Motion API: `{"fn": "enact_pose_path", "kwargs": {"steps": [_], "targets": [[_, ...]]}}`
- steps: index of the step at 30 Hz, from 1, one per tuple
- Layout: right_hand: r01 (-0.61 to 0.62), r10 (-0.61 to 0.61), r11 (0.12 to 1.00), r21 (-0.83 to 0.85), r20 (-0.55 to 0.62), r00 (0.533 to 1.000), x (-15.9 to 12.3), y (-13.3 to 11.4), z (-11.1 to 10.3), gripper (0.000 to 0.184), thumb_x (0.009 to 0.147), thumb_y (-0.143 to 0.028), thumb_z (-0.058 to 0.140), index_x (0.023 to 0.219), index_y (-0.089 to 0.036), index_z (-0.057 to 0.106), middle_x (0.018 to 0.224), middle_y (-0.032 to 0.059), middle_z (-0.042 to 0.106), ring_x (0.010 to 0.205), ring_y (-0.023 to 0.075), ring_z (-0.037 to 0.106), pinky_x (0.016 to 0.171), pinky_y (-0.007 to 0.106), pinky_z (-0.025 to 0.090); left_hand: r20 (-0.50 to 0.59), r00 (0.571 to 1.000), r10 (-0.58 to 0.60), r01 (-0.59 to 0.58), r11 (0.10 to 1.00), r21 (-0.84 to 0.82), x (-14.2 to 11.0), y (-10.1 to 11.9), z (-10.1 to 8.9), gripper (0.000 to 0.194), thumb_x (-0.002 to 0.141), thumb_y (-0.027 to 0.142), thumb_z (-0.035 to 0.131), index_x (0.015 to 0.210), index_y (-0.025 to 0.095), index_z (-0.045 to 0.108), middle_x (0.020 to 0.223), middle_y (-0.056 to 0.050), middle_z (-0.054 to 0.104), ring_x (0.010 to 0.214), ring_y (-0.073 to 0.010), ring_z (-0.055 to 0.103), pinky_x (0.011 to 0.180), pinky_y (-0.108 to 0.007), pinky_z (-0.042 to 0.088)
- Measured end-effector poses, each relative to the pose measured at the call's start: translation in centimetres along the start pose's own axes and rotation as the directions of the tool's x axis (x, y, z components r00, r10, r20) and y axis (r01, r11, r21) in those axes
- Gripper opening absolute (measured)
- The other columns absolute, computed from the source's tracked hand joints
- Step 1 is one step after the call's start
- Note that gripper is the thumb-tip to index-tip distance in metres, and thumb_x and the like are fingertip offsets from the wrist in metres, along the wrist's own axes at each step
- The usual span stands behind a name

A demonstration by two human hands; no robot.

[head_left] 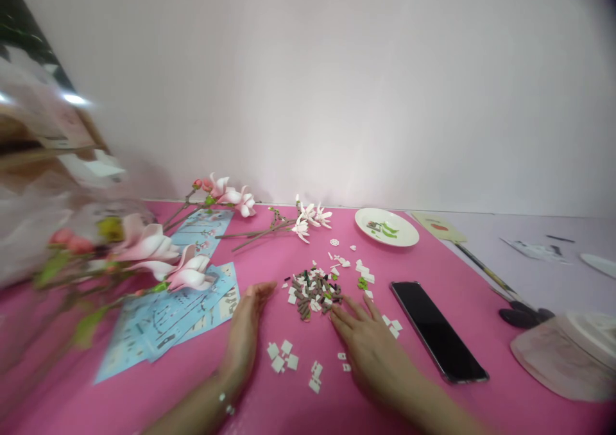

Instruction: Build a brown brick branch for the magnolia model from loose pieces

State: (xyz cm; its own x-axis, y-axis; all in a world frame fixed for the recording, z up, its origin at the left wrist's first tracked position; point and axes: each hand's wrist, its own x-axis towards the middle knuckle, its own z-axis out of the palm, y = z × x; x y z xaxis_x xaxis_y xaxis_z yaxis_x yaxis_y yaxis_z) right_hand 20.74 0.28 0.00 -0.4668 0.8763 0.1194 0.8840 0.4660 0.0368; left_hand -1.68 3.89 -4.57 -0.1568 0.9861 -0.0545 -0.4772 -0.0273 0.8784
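Pile (pixel 307 289) of small brown and white pieces mid-bench (pixel 269 406), and both hands are at it! The left hand (pixel 246 324) stands on edge just beside, its grip unclenched, fingers close together, pinching nothing I can see. Across from it the right hand (pixel 366 337) lies palm down, grip spread, fingertips at the pile's edge. Phone (pixel 439 333) to the right, pink flowers (pixel 149 242) over sheets (pixel 185 326) on the left!
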Motion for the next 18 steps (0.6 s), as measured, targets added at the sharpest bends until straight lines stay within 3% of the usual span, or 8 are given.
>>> {"fn": "enact_pose_path", "kwargs": {"steps": [3, 6, 11, 16, 18], "targets": [[-0.083, 0.083, 0.997, 0.001, -0.038, 0.996, 0.8, 1.1, -0.2, 0.048, 0.077, -0.006, 0.046, 0.121, -0.017, 0.063, 0.126, 0.0112, 0.062, 0.125, 0.0308, 0.046, 0.111, 0.056, 0.021, 0.002, 1.000, 0.001, -0.001, 1.000, 0.009, 0.0, 0.0, 0.0, 0.038, 0.088, 0.048, 0.047, 0.094, 0.017, 0.068, 0.108, -0.009, 0.071, 0.109, -0.0254, 0.060, 0.105, -0.043, 0.036], [-0.151, 0.150, 0.989, -0.010, -0.047, 0.988, 1.5, 2.1, -0.3, 0.049, 0.076, -0.002, 0.043, 0.120, -0.009, 0.062, 0.120, 0.0168, 0.065, 0.120, 0.0341, 0.050, 0.106, 0.057, 0.029, 0.004, 1.000, -0.004, 0.003, 1.000, 0.014, 0.0, 0.1, 0.0, 0.039, 0.088, 0.049, 0.047, 0.094, 0.016, 0.068, 0.109, -0.010, 0.070, 0.111, -0.0259, 0.059, 0.106, -0.044, 0.035], [-0.123, 0.123, 0.992, 0.016, -0.039, 0.992, 2.8, 3.2, 0.2, 0.053, 0.076, -0.001, 0.040, 0.123, -0.016, 0.060, 0.129, 0.0092, 0.061, 0.123, 0.0271, 0.049, 0.108, 0.050, 0.029, -0.004, 1.000, -0.006, 0.006, 1.000, 0.012, 0.0, 0.2, 0.2, 0.039, 0.088, 0.047, 0.046, 0.094, 0.015, 0.068, 0.109, -0.010, 0.070, 0.110, -0.0265, 0.059, 0.105, -0.044, 0.035], [-0.175, 0.177, 0.984, 0.027, -0.070, 0.982, 4.4, 4.4, 0.9, 0.052, 0.079, -0.002, 0.037, 0.128, -0.012, 0.053, 0.130, 0.0153, 0.058, 0.125, 0.0288, 0.046, 0.105, 0.054, 0.030, -0.018, 1.000, -0.007, 0.007, 1.000, 0.018, 0.0, 0.3, 0.3, 0.040, 0.087, 0.049, 0.047, 0.093, 0.016, 0.068, 0.107, -0.010, 0.070, 0.109, -0.0262, 0.059, 0.104, -0.044, 0.036], [-0.162, 0.165, 0.986, 0.036, -0.070, 0.984, 4.9, 4.5, 1.0, 0.052, 0.078, -0.001, 0.038, 0.125, -0.015, 0.055, 0.125, 0.0130, 0.061, 0.123, 0.0272, 0.048, 0.103, 0.050, 0.032, -0.020, 1.000, -0.008, 0.008, 1.000, 0.022, 0.0, 0.3, 0.3, 0.040, 0.086, 0.050, 0.048, 0.093, 0.016, 0.068, 0.107, -0.010, 0.070, 0.109, -0.0263, 0.059, 0.104, -0.044, 0.036]]}}
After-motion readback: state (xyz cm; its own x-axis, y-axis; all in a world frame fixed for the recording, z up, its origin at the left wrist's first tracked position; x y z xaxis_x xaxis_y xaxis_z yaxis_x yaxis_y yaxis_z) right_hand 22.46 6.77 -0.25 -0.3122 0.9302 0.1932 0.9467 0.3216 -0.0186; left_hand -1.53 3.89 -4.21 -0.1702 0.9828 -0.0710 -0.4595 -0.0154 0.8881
